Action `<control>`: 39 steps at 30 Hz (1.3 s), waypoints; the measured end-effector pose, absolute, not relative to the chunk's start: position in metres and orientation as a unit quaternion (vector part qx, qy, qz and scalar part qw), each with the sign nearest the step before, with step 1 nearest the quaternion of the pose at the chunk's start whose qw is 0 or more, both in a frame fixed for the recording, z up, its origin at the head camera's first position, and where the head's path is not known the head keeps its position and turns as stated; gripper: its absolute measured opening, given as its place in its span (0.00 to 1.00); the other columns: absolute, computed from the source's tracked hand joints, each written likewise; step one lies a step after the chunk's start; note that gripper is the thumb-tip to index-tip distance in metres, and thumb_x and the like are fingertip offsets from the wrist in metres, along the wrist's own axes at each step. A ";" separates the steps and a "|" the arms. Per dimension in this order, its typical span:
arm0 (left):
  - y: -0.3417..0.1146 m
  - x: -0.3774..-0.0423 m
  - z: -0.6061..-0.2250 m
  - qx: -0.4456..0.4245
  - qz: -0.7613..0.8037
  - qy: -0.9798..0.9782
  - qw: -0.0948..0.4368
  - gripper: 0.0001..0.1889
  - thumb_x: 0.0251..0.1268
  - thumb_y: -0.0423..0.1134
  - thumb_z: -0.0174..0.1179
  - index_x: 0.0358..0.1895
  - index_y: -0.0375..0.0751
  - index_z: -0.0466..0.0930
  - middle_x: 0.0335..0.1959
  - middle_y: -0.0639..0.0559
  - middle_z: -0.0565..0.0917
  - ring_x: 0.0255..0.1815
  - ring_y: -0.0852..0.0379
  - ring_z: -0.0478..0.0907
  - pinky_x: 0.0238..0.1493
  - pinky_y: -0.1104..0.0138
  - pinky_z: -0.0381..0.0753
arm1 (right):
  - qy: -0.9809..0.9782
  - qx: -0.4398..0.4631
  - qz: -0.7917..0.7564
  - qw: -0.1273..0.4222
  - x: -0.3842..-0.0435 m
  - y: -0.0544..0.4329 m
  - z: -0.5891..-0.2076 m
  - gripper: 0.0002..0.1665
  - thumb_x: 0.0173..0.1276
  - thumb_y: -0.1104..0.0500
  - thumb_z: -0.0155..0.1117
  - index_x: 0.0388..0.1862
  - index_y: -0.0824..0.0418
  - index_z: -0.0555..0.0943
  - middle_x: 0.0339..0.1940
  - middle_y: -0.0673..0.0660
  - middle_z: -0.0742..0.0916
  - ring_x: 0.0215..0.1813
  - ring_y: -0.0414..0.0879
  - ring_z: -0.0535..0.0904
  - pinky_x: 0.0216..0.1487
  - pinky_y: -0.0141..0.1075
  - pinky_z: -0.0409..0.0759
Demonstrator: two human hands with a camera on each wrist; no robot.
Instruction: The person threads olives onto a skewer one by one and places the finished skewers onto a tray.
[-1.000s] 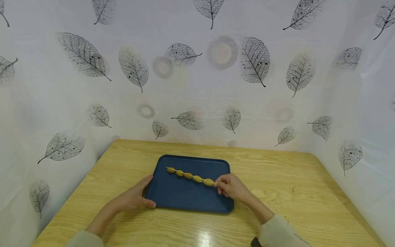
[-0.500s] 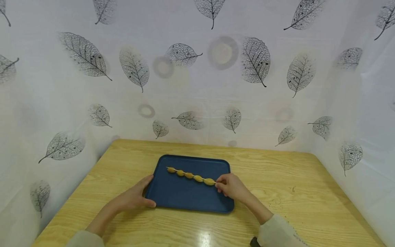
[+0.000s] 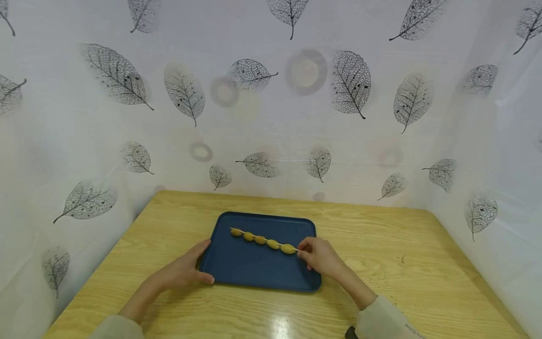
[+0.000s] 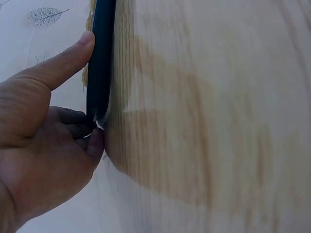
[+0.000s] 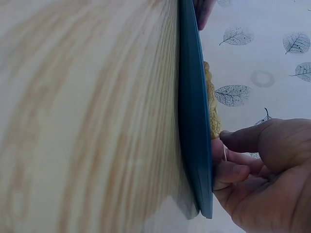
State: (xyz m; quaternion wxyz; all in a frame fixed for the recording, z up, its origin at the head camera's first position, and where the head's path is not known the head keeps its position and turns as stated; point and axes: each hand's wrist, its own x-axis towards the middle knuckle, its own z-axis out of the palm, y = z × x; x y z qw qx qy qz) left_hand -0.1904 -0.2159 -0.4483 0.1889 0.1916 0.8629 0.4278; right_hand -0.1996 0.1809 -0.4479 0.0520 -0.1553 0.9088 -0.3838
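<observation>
A skewer (image 3: 273, 244) of several yellow-brown oval pieces lies slantwise across a dark blue tray (image 3: 250, 273), its pointed tip toward the back left. My right hand (image 3: 318, 256) pinches the bare stick end near the tray's right rim; the right wrist view shows thumb and fingertips together right at the last piece (image 5: 214, 119). At the tray's left side, my left hand (image 3: 182, 270) holds the edge, thumb by the front corner and index finger farther back on the rim. In the left wrist view its other fingers curl in at the tray's edge (image 4: 101, 58).
The tray rests on a light wood-grain table (image 3: 381, 249). A pale curtain (image 3: 271, 132) printed with dark leaves rises behind the table and on both sides. A small dark object (image 3: 351, 333) shows beside the right sleeve (image 3: 381, 318) at the front.
My right hand and the skewer have shifted slightly to the right and back over the tray. The left hand and the tray stay in place.
</observation>
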 end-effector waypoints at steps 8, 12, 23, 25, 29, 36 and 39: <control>-0.216 -0.191 -0.450 0.194 0.425 0.865 0.183 0.60 0.60 0.42 0.77 0.79 0.19 0.40 0.80 0.21 0.45 0.80 0.23 0.41 0.76 0.32 0.45 | 0.922 -0.156 -0.354 0.028 -0.198 0.183 -0.447 0.04 0.72 0.66 0.69 0.42 0.66 0.86 0.31 0.52 0.86 0.26 0.41 0.78 0.27 0.34 0.79; -0.215 -0.191 -0.450 0.194 0.425 0.865 0.183 0.60 0.60 0.42 0.77 0.79 0.19 0.40 0.80 0.21 0.45 0.80 0.23 0.41 0.76 0.32 0.45 | 0.931 -0.140 -0.337 0.000 -0.198 0.185 -0.445 0.03 0.69 0.66 0.71 0.40 0.64 0.87 0.33 0.50 0.86 0.33 0.41 0.80 0.33 0.34 0.80; -0.212 -0.191 -0.450 0.194 0.427 0.864 0.184 0.60 0.59 0.42 0.77 0.79 0.19 0.40 0.80 0.21 0.45 0.80 0.23 0.41 0.76 0.32 0.45 | 0.918 -0.120 -0.375 -0.037 -0.189 0.210 -0.435 0.20 0.73 0.63 0.69 0.59 0.72 0.80 0.51 0.62 0.86 0.46 0.51 0.84 0.40 0.39 0.85; -0.211 -0.192 -0.450 0.198 0.422 0.866 0.180 0.60 0.59 0.43 0.78 0.79 0.19 0.41 0.79 0.20 0.46 0.79 0.23 0.42 0.76 0.32 0.46 | 0.919 -0.114 -0.375 -0.041 -0.187 0.217 -0.433 0.24 0.73 0.62 0.69 0.64 0.72 0.77 0.57 0.66 0.84 0.49 0.53 0.83 0.40 0.40 0.84; -0.211 -0.194 -0.449 0.197 0.414 0.871 0.175 0.59 0.59 0.44 0.77 0.79 0.19 0.42 0.79 0.21 0.48 0.79 0.23 0.45 0.76 0.33 0.49 | 0.927 -0.107 -0.357 -0.047 -0.182 0.231 -0.427 0.31 0.76 0.58 0.67 0.71 0.71 0.71 0.63 0.71 0.80 0.51 0.57 0.82 0.44 0.45 0.84; -0.214 -0.192 -0.430 0.184 0.392 0.896 0.096 0.54 0.70 0.52 0.68 0.82 0.26 0.41 0.81 0.26 0.48 0.77 0.23 0.53 0.71 0.33 0.61 | 0.936 -0.119 -0.327 -0.062 -0.174 0.251 -0.411 0.40 0.79 0.50 0.63 0.77 0.71 0.63 0.73 0.75 0.72 0.67 0.71 0.73 0.58 0.61 0.80; -0.213 -0.188 -0.413 0.197 0.353 0.914 0.024 0.52 0.73 0.55 0.64 0.82 0.28 0.43 0.81 0.26 0.48 0.79 0.24 0.47 0.73 0.31 0.56 | 0.942 -0.131 -0.300 -0.078 -0.171 0.258 -0.406 0.43 0.79 0.47 0.63 0.79 0.72 0.60 0.77 0.75 0.66 0.75 0.73 0.62 0.68 0.68 0.68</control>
